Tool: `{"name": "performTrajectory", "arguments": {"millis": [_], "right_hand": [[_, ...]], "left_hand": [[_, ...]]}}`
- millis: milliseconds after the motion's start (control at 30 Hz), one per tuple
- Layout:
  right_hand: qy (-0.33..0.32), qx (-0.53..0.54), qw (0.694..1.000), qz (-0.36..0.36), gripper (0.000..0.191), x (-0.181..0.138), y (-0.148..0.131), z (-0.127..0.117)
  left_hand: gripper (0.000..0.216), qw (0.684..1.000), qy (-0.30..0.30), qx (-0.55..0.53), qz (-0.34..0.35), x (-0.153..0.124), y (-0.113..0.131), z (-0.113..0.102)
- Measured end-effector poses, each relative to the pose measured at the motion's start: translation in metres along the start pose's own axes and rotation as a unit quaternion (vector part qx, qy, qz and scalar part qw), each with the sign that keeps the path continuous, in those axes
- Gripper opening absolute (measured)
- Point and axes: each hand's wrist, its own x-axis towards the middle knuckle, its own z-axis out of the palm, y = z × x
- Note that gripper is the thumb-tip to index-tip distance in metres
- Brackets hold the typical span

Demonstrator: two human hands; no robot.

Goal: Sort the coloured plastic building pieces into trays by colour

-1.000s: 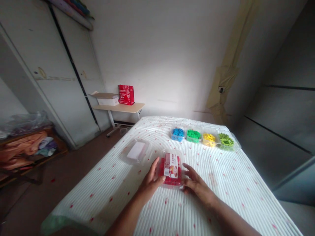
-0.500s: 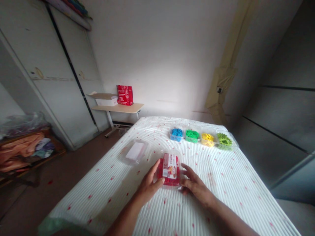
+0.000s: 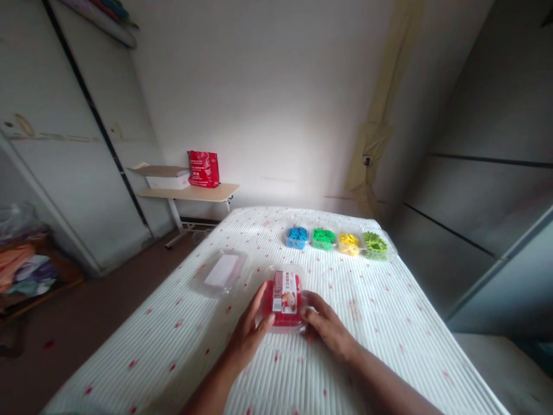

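A clear plastic box point(image 3: 284, 321) with red pieces inside sits on the white ribbed cover, its lid with a printed label point(image 3: 285, 293) lying over the top. My left hand point(image 3: 248, 331) grips the box's left side, the thumb at its near left corner. From the right, my right hand point(image 3: 324, 323) presses against the opposite side with fingers bent; some fingertips are hidden behind the box wall. Left of the box lies a loose clear plastic lid point(image 3: 222, 272) with a pale label.
Toward the far edge of the bed point(image 3: 181, 340) stand clear boxes of blue pieces point(image 3: 298, 237), green pieces point(image 3: 324, 238), yellow pieces point(image 3: 349, 243) and light green pieces point(image 3: 375, 245). Beyond, a small table point(image 3: 203, 193) bears a red bag point(image 3: 204, 169) and a white carton point(image 3: 167, 181).
The view has turned slightly to the right, so everything appears further left. My right hand's fingers have closed in on the side of the box; my left hand keeps its place.
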Motion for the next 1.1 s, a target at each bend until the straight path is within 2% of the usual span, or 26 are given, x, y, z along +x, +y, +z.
{"name": "performTrajectory", "arguments": {"millis": [100,200,367,500,633,867,1000,1100], "right_hand": [[0.017,-0.009,1.000,0.005,0.030,0.001,-0.001,0.002],[0.063,-0.003,0.998,0.019,0.018,0.002,-0.003,0.002],[0.116,-0.022,0.991,0.059,0.013,0.004,-0.011,-0.016],[0.152,-0.022,0.987,0.054,0.015,-0.005,-0.019,-0.049],[0.216,-0.029,0.975,0.053,0.018,-0.024,-0.025,-0.092],[0.353,-0.052,0.933,0.049,0.023,-0.062,-0.031,-0.161],[0.407,-0.038,0.911,0.051,0.024,-0.075,-0.027,-0.188],[0.427,-0.035,0.902,0.047,0.025,-0.078,-0.025,-0.197]], "left_hand": [[0.069,1.000,0.007,-0.016,0.004,0.001,-0.005,0.000],[0.072,0.999,-0.011,-0.042,-0.014,0.002,-0.004,0.002],[0.084,0.995,-0.004,-0.082,-0.049,0.001,0.001,0.005],[0.080,0.997,-0.018,-0.053,-0.046,0.001,-0.005,0.002],[0.075,0.998,-0.022,-0.040,-0.038,0.001,-0.009,0.000],[0.073,0.998,-0.021,-0.032,-0.041,0.002,-0.007,0.003],[0.074,0.998,-0.023,-0.034,-0.042,0.004,-0.007,0.004],[0.074,0.998,-0.021,-0.034,-0.047,0.004,-0.005,0.005]]}}
